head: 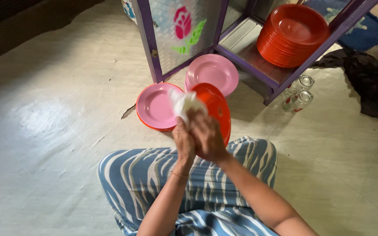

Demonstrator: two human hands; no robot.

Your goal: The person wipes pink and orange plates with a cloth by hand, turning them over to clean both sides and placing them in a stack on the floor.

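Presently, wiping is judged to be the step in hand. The left hand (183,142) grips the near rim of a red plate (217,109), tilted on edge above the lap. The right hand (207,135) is clenched on a crumpled white cloth (183,102), pressed to the plate's face. Next move, by judgement, calls for turning the plate. Smooth, glossy round pink plates (156,106) lie on the pale floor (44,131) just beyond, near the purple cabinet (147,39).

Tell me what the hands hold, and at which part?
The right hand grips the red plate at its near rim; the left hand presses a white cloth on it.
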